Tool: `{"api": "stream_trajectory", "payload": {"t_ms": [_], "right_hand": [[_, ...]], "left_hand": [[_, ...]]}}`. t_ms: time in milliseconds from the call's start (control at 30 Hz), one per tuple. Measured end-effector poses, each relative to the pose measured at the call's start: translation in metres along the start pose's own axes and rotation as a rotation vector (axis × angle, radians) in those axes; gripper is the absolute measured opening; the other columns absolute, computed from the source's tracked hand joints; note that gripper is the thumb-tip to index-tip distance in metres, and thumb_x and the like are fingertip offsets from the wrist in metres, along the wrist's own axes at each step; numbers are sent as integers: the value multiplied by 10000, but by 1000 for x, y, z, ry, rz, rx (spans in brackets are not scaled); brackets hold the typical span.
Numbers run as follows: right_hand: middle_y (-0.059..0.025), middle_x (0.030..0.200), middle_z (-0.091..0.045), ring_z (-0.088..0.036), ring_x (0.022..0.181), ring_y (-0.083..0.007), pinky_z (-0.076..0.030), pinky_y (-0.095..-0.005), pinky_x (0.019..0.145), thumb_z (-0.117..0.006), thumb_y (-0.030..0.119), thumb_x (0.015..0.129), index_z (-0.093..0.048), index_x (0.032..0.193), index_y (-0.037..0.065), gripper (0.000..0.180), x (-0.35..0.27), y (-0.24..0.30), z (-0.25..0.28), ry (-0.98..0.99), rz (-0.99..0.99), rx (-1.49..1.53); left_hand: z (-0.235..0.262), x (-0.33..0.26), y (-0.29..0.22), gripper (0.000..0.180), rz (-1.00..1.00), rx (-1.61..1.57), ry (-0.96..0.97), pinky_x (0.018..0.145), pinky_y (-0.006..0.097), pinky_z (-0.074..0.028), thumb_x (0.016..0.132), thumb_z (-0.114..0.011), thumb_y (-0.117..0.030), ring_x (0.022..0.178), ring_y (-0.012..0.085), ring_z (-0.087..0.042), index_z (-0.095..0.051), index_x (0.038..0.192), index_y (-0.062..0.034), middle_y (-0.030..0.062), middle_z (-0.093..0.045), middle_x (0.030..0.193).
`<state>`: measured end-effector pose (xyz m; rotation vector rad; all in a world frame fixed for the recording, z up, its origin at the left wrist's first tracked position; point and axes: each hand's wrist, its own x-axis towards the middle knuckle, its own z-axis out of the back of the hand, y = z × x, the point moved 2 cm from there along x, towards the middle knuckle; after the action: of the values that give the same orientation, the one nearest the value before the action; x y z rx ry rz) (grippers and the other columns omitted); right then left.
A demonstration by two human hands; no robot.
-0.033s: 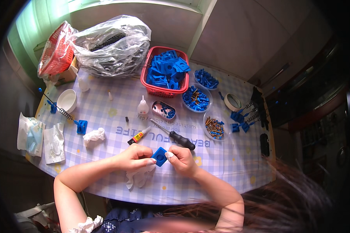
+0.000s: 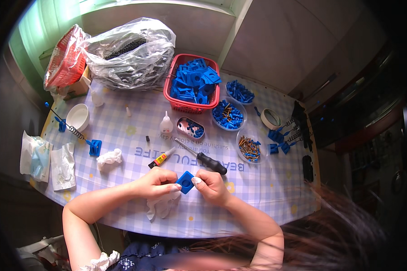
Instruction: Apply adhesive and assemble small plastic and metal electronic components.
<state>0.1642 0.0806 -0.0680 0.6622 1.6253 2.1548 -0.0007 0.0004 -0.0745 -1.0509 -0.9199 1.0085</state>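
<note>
Between my two hands is a flat blue plastic plate with a round hole or recess, tilted so a corner points up. My left hand pinches its left edge, and my right hand pinches its right edge. White wrapping covers the tips of some fingers. Beneath my left hand lies a crumpled white tissue. Just beyond the hands rest a black and yellow glue tube with a pale nozzle and a black-handled screwdriver.
A red basket of blue plates stands at the back, beside a clear bag of black coils. Tubs of blue parts and brass screws are on the right. Left are a white bowl, a wadded tissue and a spring piece.
</note>
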Motion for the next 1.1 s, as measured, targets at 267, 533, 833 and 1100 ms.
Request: {"api": "stream_trajectory", "payload": {"t_ms": [267, 533, 833, 1100], "right_hand": [[7, 533, -347, -290, 496, -60, -265, -234, 431, -495, 119, 786, -437, 638, 2, 198, -1, -8, -3, 128, -5, 24], [0, 506, -336, -287, 474, -73, -262, -249, 423, -482, 145, 789, -429, 610, 6, 233, 1, -4, -2, 171, 4, 24], [26, 486, -336, -280, 460, -54, -250, -236, 409, -458, 151, 812, -484, 650, 0, 223, 0, -2, -3, 163, -9, 45], [46, 488, -336, -276, 462, -39, -239, -228, 403, -453, 153, 821, -488, 651, 3, 230, 0, 0, -3, 153, -19, 79]], "left_hand": [[3, 0, -3, 243, -1, -67, -17, 455, 248, -302, 758, -526, -157, 511, 80, -344, -416, 610, 1, 27, -358, 521], [3, 0, -2, 269, -41, -29, -22, 445, 256, -281, 751, -532, -155, 498, 91, -317, -384, 585, -3, 35, -325, 516], [2, 0, -3, 262, -40, -32, -42, 447, 252, -289, 762, -539, -158, 500, 91, -337, -405, 595, -5, 32, -354, 523], [3, 0, -3, 225, -92, 4, -47, 452, 249, -305, 755, -539, -144, 503, 96, -358, -426, 621, -4, 39, -382, 531]]}}
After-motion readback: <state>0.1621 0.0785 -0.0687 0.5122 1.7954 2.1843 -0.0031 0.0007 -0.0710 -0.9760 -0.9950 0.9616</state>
